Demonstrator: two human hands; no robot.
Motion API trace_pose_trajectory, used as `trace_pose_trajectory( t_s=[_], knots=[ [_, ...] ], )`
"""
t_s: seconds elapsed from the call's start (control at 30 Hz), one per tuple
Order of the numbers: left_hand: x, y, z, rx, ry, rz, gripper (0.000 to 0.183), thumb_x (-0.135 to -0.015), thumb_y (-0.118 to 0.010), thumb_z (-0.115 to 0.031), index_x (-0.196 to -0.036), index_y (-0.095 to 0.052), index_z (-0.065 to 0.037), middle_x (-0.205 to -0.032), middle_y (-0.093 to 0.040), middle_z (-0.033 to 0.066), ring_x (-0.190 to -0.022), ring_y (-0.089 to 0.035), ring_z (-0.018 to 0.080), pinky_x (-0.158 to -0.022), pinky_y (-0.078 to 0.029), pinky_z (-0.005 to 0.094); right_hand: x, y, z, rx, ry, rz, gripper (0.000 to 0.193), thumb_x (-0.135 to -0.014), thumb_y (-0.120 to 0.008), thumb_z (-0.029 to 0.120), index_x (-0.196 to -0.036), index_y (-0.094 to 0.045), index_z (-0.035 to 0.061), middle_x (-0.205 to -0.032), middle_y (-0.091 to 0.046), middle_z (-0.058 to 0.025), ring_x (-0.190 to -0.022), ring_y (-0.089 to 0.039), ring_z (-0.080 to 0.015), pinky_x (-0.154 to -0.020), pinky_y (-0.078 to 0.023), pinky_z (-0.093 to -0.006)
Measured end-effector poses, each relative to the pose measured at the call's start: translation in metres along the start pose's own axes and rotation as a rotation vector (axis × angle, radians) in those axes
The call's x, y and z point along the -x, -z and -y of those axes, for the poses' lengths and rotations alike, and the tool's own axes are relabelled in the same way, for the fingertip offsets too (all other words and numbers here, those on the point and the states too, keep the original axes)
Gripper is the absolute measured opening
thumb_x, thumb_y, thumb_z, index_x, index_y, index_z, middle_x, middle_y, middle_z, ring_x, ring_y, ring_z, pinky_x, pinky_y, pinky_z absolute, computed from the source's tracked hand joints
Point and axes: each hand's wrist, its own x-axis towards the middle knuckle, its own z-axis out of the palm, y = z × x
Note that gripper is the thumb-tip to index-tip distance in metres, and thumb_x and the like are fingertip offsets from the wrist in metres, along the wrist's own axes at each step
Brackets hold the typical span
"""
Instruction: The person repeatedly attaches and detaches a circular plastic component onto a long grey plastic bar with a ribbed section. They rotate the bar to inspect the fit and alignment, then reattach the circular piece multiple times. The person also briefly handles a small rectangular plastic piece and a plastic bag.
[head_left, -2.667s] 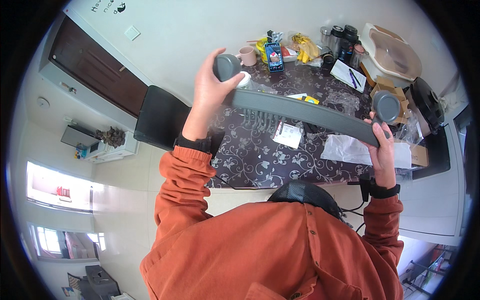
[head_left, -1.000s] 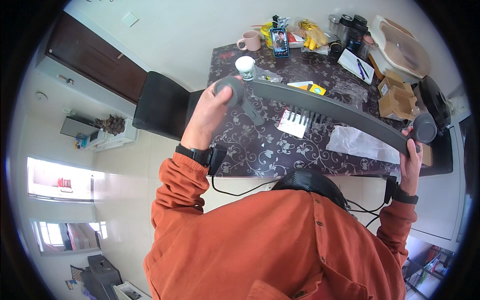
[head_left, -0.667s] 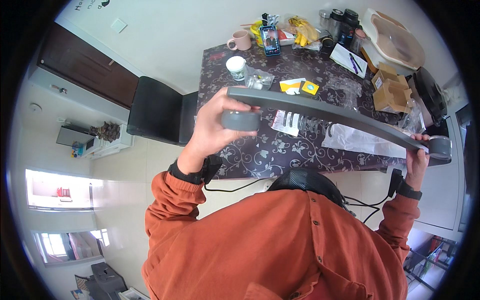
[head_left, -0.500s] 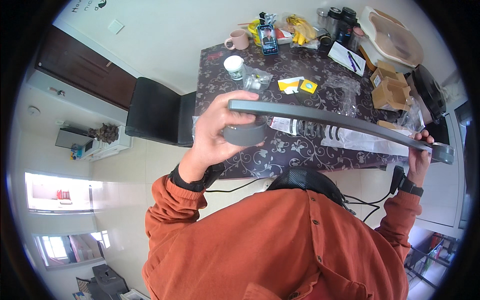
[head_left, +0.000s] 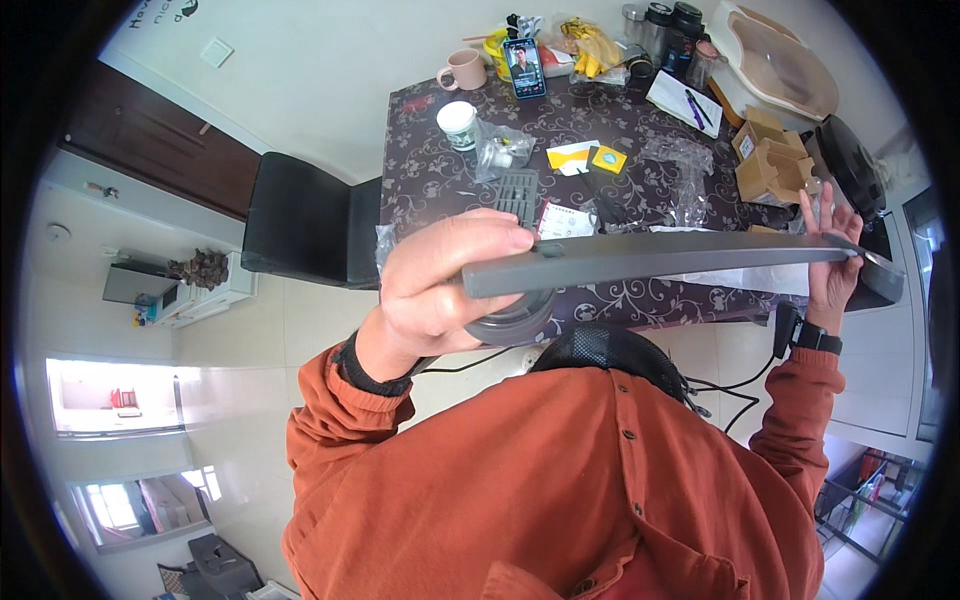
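Observation:
A long dark-grey bar (head_left: pixel 650 259) spans the space in front of me, raised above the near edge of the table. My left hand (head_left: pixel 425 280) is closed round its left end, thumb and fingers on opposite faces. Beneath that end hangs a round, cup-like grey part (head_left: pixel 512 320), partly covered by the fingers. At the far right my right hand (head_left: pixel 830 285) holds the other end, with several fingers stretched upward behind it. Another round grey part (head_left: pixel 882 280) shows at that end. A slotted grey grate (head_left: pixel 517 190) lies on the table beyond my left hand.
On the patterned table (head_left: pixel 420 180) are a white tub (head_left: pixel 458 125), crumpled clear plastic (head_left: pixel 505 150), yellow cards (head_left: pixel 608 159) and opened cardboard boxes (head_left: pixel 775 170). A mug (head_left: pixel 462 70), phone (head_left: pixel 524 68) and bananas (head_left: pixel 595 52) stand farther back. A black chair (head_left: pixel 295 215) is at left.
The bar has tilted: its left end came down and nearer, so it lies more level. The right hand's fingers went from wrapped to stretched upward. The slotted grate now shows more fully.

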Motion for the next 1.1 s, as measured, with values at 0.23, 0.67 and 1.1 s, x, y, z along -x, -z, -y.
trace_pose_trajectory(
  t_s=[0.23, 0.67, 1.1],
  knots=[
    [0.01, 0.004, 0.005, -0.187, -0.096, 0.109, 0.014, -0.068, -0.065, -0.008, -0.075, -0.056, -0.001, -0.105, -0.066, 0.018, -0.09, -0.067, 0.0374, -0.081, -0.055, 0.0498, -0.012, -0.034, -0.027, -0.007, -0.013, -0.201, 0.063, -0.084, -0.07, 0.016, -0.139, -0.04, 0.0035, -0.153, -0.021, -0.0236, -0.143, -0.02, -0.0364, -0.118, -0.018, -0.0531],
    [0.018, -0.006, 0.016, -0.242, -0.102, 0.177, 0.027, -0.062, -0.067, -0.009, -0.059, -0.04, -0.008, -0.111, -0.065, 0.0113, -0.094, -0.065, 0.0343, -0.081, -0.055, 0.0476, -0.034, -0.052, -0.074, -0.437, -0.228, -0.197, 0.056, -0.1, -0.042, 0.01, -0.147, -0.014, -0.0047, -0.154, -0.019, -0.0205, -0.144, -0.019, -0.0304, -0.119, -0.019, -0.0499],
    [0.038, -0.023, 0.032, -0.194, -0.063, 0.131, 0.021, -0.063, -0.07, -0.006, -0.072, -0.051, -0.005, -0.111, -0.063, 0.016, -0.095, -0.064, 0.0366, -0.084, -0.054, 0.0484, -0.048, -0.093, -0.117, -0.646, -0.375, -0.41, 0.016, -0.098, -0.049, 0.008, -0.084, -0.045, 0.0007, -0.073, -0.047, -0.005, -0.074, -0.049, -0.0167, -0.103, -0.04, -0.0421]
  ],
)
